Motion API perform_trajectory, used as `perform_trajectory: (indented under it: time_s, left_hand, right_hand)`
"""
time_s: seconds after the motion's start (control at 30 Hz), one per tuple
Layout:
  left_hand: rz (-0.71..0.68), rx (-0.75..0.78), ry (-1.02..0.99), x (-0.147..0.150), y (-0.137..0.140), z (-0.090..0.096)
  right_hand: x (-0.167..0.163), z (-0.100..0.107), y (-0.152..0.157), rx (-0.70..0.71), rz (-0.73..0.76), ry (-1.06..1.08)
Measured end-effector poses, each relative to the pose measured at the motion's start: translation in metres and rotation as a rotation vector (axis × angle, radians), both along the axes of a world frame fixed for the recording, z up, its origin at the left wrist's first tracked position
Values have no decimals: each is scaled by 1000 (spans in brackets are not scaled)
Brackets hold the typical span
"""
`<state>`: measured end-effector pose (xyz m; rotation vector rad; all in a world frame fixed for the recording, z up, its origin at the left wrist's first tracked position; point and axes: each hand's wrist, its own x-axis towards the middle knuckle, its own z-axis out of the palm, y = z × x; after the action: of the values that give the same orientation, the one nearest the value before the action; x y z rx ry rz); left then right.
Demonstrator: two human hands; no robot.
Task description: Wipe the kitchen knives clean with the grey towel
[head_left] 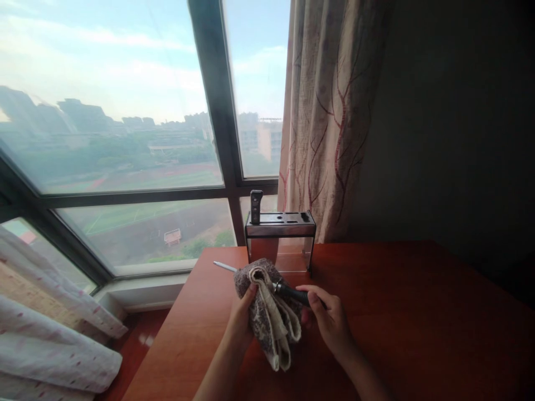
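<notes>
My left hand [243, 312] is closed around a folded grey-brown and cream cloth [267, 320], thumb on top. The cloth wraps the shaft of a honing steel [292, 293], hiding its middle. Its thin silver tip [224, 266] sticks out on the left, and its black handle points right. My right hand [330, 317] grips the end of that handle. Just behind the cloth stands a clear-sided knife block [280, 228] with a metal slotted top. One dark-handled knife [256, 206] stands upright in its left slot.
Both hands are over a reddish-brown wooden table [397, 301], whose left edge runs diagonally toward me. Behind it are a large window [125, 139] and a patterned curtain [330, 111]. A pale curtain [45, 345] hangs at lower left; a dark wall [451, 122] is on the right.
</notes>
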<state>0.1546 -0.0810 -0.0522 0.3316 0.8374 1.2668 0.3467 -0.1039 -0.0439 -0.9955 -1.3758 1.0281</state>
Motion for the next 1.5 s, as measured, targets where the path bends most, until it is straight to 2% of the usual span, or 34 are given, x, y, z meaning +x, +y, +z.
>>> perform_trajectory:
  time_s: [0.13, 0.33, 0.43, 0.6, 0.7, 0.83, 1.0, 1.13, 1.27, 1.5]
  left_hand:
    - [8, -1, -15, 2, -2, -2]
    - [39, 98, 46, 15, -6, 1]
    - [55, 120, 111, 18, -7, 4]
    - [59, 114, 129, 16, -6, 4]
    - [48, 167, 137, 17, -8, 4]
    - [50, 217, 218, 20, -9, 4]
    - [136, 209, 376, 20, -4, -2]
    - [170, 189, 400, 16, -2, -8]
    - [159, 171, 365, 9, -1, -9]
    - [-25, 71, 118, 4, -6, -9]
  right_hand:
    - [-4, 1, 0, -109, 17, 146]
    - [-9, -7, 0, -148, 31, 160]
    - [-9, -10, 0, -63, 26, 49]
    - [-8, -5, 1, 215, -22, -214]
    - [-7, -3, 0, 261, -54, -262]
    - [-8, -3, -2, 226, -68, -279]
    - [-13, -3, -5, 178, -54, -306]
    - [-14, -2, -7, 163, -17, -309]
    - [-13, -1, -7, 71, 22, -230]
    - [-13, -3, -4, -159, 71, 103]
